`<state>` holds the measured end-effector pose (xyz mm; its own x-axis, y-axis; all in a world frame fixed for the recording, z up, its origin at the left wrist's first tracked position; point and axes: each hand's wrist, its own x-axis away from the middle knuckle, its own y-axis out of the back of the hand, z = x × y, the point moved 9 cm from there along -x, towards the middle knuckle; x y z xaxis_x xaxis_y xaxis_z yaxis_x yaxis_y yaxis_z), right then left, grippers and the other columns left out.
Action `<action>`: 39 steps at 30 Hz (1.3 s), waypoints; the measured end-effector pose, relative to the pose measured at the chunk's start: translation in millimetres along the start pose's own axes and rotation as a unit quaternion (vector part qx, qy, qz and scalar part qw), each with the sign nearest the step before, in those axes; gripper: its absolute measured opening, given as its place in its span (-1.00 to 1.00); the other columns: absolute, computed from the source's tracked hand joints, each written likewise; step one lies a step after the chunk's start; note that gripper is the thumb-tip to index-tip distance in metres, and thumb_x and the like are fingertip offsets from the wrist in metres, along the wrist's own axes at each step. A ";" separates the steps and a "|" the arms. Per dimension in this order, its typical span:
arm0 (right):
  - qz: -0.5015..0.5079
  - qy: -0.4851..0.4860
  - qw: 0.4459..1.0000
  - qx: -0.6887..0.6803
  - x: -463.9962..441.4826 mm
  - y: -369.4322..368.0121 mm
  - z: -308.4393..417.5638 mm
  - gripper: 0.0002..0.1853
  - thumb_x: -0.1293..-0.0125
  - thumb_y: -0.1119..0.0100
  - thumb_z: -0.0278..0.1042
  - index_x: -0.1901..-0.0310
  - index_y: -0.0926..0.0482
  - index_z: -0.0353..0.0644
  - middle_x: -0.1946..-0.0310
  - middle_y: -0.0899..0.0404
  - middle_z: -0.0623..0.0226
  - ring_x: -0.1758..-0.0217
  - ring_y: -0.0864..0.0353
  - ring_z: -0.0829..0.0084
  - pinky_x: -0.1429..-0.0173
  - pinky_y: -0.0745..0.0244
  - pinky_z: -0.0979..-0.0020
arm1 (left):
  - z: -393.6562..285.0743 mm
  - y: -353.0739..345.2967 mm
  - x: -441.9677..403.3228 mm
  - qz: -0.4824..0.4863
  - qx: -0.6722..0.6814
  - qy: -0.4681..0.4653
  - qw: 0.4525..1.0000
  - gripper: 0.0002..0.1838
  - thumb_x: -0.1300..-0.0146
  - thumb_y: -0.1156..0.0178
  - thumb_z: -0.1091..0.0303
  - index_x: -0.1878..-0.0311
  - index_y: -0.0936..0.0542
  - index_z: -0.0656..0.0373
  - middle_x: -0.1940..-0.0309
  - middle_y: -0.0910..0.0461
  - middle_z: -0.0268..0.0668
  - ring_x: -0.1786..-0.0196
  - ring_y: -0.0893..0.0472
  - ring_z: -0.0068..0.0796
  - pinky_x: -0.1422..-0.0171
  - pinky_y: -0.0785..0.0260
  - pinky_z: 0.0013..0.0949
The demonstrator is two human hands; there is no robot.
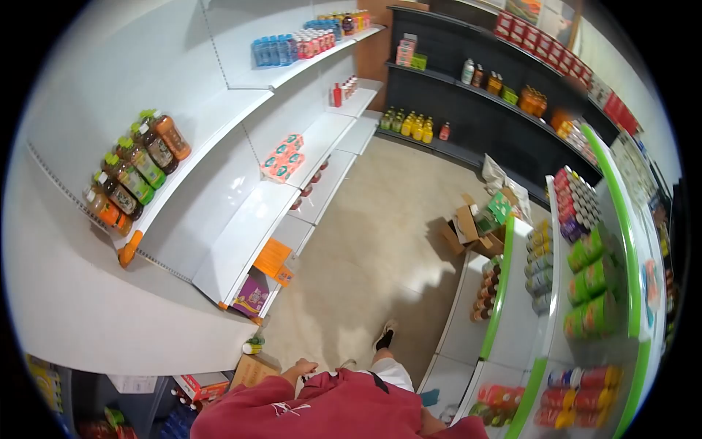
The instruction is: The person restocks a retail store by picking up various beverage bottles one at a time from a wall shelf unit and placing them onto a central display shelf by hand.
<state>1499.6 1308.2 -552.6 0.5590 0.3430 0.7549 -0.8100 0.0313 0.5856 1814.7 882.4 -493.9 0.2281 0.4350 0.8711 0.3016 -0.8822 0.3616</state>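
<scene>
At the bottom, in front of the red top (329, 406) and white shorts, my left hand (303, 367) hangs low with its fingers curled together; whatever they hold, if anything, is too small to make out. It is nearest to a cardboard box (254, 372) and a green-capped bottle (252, 347) by the shelf end. Of my right arm (431, 424), a little skin shows below the sleeve, close to the right shelves; its fingers cannot be made out. A blue-green item (429, 397) lies beside that arm.
White shelves (248, 208) on the left hold drink bottles (139, 164) and a pink pack (284, 158). Green-edged shelves (493, 314) on the right hold cans and green packs (591, 282). Opened cartons (468, 223) lie on the floor (365, 219) before dark shelves (431, 95).
</scene>
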 end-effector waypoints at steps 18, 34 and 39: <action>0.121 -0.013 0.917 -0.379 -253.7 187.4 114.9 -0.74 -0.38 -0.09 -0.16 0.09 -0.58 -0.15 0.36 -0.69 0.27 0.43 -0.67 0.39 0.41 -0.51 0.33 | -495.9 -31.9 -50.0 -0.021 -0.039 -0.401 0.915 -0.64 -0.11 -0.15 0.08 0.59 -0.64 0.18 0.62 -0.63 -0.15 0.52 -0.60 -0.25 0.35 -0.42 -0.13; 0.256 0.266 0.831 0.415 -316.5 222.8 199.8 -0.55 -0.38 0.11 -0.02 -0.09 -0.59 -0.09 -0.16 -0.56 0.11 -0.23 -0.55 0.13 -0.21 -0.44 -0.04 | -208.4 117.5 -82.8 -0.201 0.121 0.046 0.971 -0.56 0.00 -0.36 -0.01 0.33 -0.77 0.24 0.37 -0.75 -0.04 0.28 -0.76 -0.21 0.11 -0.61 -0.25; 0.229 0.434 0.808 0.325 -395.4 229.8 291.0 -0.66 -0.32 -0.04 0.04 0.18 -0.71 0.05 0.18 -0.70 0.24 0.04 -0.70 0.17 0.07 -0.59 0.16 | -144.2 132.2 -79.9 -0.216 0.259 0.063 0.939 -0.73 -0.03 -0.37 0.15 0.48 -0.76 0.18 0.52 -0.74 -0.26 0.44 -0.73 -0.37 0.19 -0.60 -0.33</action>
<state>1144.1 906.6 -630.5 -0.3377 0.7171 0.6097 -0.4749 -0.6890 0.5474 1702.9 705.0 -467.7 -0.1201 0.6786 0.7246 0.7580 -0.4087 0.5083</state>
